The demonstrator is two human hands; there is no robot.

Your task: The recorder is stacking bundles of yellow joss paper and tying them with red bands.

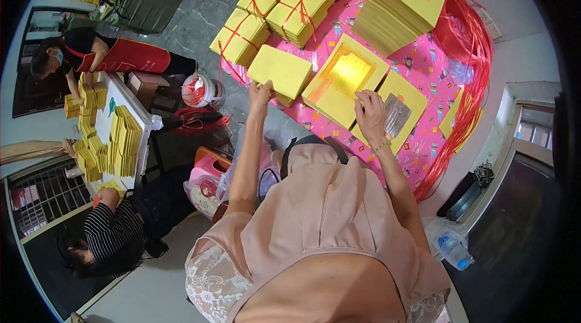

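Four tied bundles (275, 11) lie done; your left hand (261, 92) pinches the loose untied stack (280, 73); your right hand (370, 116) rests flat, grasping nothing, on the foil sheets (345, 81); tall stack (402, 5) remains untied.

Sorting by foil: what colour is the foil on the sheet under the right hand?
Silver foil on yellow sheet, beside right hand; head view.

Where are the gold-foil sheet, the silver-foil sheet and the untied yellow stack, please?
gold-foil sheet (346, 75), head view, on its shiny centre.
silver-foil sheet (397, 114), head view, on the foil patch.
untied yellow stack (279, 69), head view, on its top face.
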